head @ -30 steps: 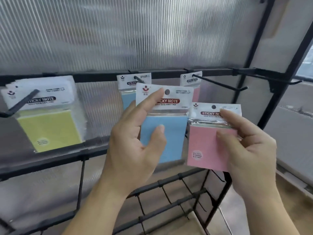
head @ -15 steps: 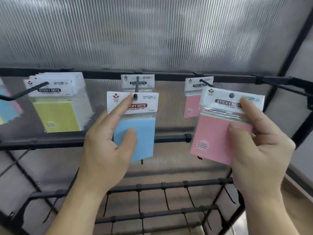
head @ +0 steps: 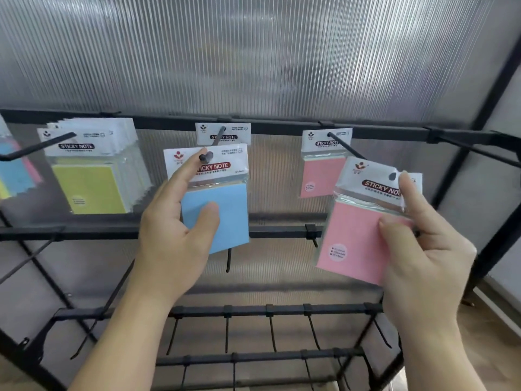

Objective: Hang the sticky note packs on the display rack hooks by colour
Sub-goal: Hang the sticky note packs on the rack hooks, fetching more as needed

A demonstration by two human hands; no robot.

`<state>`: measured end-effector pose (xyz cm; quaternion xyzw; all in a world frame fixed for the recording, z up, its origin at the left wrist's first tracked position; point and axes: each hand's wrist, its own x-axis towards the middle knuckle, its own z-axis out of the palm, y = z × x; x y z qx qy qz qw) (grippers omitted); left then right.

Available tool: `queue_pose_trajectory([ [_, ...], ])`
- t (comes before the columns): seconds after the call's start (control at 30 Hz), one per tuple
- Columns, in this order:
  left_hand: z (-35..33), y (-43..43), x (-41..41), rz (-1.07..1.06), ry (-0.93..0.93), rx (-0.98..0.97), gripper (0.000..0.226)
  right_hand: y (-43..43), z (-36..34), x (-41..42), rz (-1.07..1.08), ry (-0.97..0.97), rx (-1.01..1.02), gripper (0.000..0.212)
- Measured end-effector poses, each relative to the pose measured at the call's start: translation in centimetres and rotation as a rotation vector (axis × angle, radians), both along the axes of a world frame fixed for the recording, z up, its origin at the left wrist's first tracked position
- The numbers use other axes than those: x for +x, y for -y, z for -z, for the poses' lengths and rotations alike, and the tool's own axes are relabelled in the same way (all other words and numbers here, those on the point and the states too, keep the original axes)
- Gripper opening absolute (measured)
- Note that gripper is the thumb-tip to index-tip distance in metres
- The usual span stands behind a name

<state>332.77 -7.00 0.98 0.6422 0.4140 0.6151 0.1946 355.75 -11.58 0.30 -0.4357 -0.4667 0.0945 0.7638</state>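
My left hand [head: 172, 238] grips a blue sticky note pack [head: 222, 210], whose hanging hole sits at the tip of the middle hook [head: 214, 145]. Another blue pack [head: 225, 134] hangs further back on that hook. My right hand [head: 423, 249] holds a pink sticky note pack [head: 358, 235], tilted, just below and in front of the right hook [head: 344, 146]. A pink pack [head: 321, 170] hangs on that right hook. Several yellow packs [head: 87, 187] hang on the left hook [head: 36, 146].
The black display rack [head: 282, 131] stands against a ribbed translucent panel [head: 253, 57]. More hooks stick out at the far right [head: 479, 150] and on lower bars [head: 267, 309]. Mixed-colour packs [head: 14, 170] show at the left edge.
My left hand has brought the blue pack's hole onto the middle hook's tip. My right hand has lifted the pink pack up toward the right hook. The view has shifted right and closer.
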Motion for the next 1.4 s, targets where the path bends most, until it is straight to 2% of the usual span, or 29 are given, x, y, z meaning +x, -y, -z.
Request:
queue_pose_trajectory([
  [0.23,0.0,-1.1,0.3,0.012,0.007,0.001,0.059,-0.4,-0.6,0.6,-0.018,0.048,0.014,0.052],
  [0.47,0.4,-3.0,0.3,0.035,0.01,-0.023,0.062,-3.1,0.3,0.9,-0.004,0.142,-0.119,0.049],
  [0.6,0.6,-4.4,0.3,0.036,-0.086,-0.075,0.066,-5.5,0.5,1.3,0.054,0.274,-0.181,0.049],
  [0.73,0.6,-6.3,0.8,-0.071,-0.248,-0.158,0.056,-8.5,0.4,1.6,0.128,0.403,-0.26,0.052],
  [0.83,0.4,-7.2,1.2,-0.08,-0.34,-0.238,0.068,-10.4,0.1,1.6,0.174,0.475,-0.292,0.055],
  [0.93,0.1,-7.9,1.6,-0.102,-0.406,-0.301,0.074,-11.9,-0.2,1.9,0.212,0.514,-0.307,0.058],
  [1.07,0.1,-7.8,1.5,-0.15,-0.428,-0.338,0.067,-12.5,-0.1,2.1,0.206,0.54,-0.369,0.06],
  [1.2,0.8,-6.5,0.7,-0.172,-0.408,-0.325,0.068,-10.5,1.3,0.7,0.22,0.453,-0.361,0.063],
  [1.3,1.8,-4.1,0.1,-0.199,-0.427,-0.392,0.066,-8.3,3.5,-1.6,0.171,0.469,-0.273,0.057],
  [1.4,3.5,-1.0,-1.1,-0.211,-0.483,-0.446,0.061,-6.6,5.5,-3.9,-0.023,0.57,-0.293,0.048],
])
